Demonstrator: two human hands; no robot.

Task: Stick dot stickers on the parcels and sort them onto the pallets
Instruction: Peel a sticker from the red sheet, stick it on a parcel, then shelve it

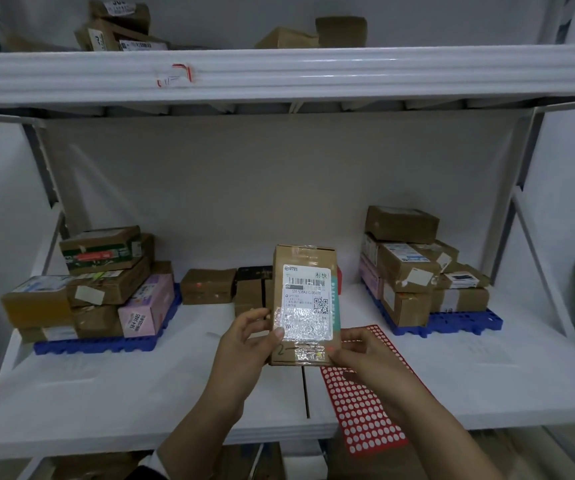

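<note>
Parcel [305, 271], a small stiff carton, looks light, with slick tape over its label. It is held upright over the shelf's [106, 393] front middle. The left hand [244, 344] grips its lower left edge and the right hand [358, 355] pinches the lower right corner. A sticker sheet [362, 420] lies front right. A loaded left pallet [99, 344] and right pallet [466, 323] flank it, and loose boxes [208, 285] crowd behind.
</note>
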